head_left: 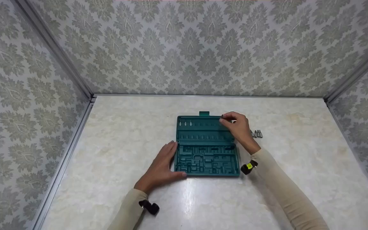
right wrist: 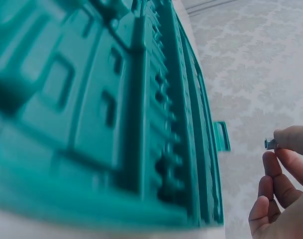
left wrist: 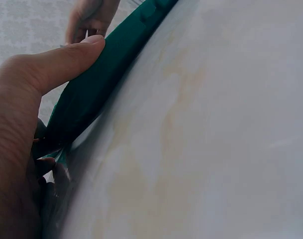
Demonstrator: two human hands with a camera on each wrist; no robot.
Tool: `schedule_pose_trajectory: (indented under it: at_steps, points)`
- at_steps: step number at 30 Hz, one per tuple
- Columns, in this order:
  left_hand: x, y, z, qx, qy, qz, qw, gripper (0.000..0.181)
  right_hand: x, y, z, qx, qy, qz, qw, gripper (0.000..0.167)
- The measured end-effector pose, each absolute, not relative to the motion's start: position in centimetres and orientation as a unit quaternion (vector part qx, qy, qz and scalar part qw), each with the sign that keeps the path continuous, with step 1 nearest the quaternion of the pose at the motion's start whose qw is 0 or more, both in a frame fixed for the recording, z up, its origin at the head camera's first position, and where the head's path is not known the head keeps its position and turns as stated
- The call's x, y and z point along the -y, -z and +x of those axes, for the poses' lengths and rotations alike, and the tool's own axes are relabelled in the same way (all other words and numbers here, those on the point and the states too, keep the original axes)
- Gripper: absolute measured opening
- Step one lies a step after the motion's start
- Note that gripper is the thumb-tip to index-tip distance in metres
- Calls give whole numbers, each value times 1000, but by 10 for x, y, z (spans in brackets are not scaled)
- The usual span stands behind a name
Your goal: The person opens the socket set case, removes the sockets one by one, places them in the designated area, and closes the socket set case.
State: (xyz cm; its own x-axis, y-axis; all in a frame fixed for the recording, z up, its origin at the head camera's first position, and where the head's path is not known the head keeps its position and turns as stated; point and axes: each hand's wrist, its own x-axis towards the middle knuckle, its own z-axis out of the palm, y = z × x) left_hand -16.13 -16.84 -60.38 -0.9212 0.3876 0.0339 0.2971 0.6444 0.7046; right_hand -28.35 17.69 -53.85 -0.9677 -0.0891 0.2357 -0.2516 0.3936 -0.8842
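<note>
As the head view shows, the left hand (head_left: 160, 166), widely spread, touches the green case (head_left: 203, 129) at eight o'clock; the right hand (head_left: 239, 126) is at two. Left wrist: thumb (left wrist: 71, 60) on its edge. Right wrist: fingers (right wrist: 293, 138) pinch a metal piece (right wrist: 270, 144).

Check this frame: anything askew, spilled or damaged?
Nothing stands out: the open green case shows no visible damage, three metal pieces sit in line inside it, and the loose pieces beside it lie together, not scattered.
</note>
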Motion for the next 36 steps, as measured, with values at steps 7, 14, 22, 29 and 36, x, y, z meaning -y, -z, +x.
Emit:
schedule_pose_trajectory:
  at_steps: [7, 14, 22, 29, 36]
  points:
    - [167, 604, -161, -907, -375, 182, 65, 132, -212, 541, -273, 847, -519, 71, 85, 19]
    - [168, 602, -161, -904, -379, 186, 63, 133, -244, 548, -263, 852, -512, 34, 101, 16]
    - [167, 602, -162, -905, -377, 184, 68, 133, -278, 554, -251, 858, -504, 8, 101, 21]
    - [168, 602, -161, -903, -381, 185, 62, 132, -303, 560, -243, 859, -501, -24, 107, 25]
    - [167, 603, -162, -905, -374, 195, 56, 132, -322, 571, -239, 866, -486, -51, 102, 26]
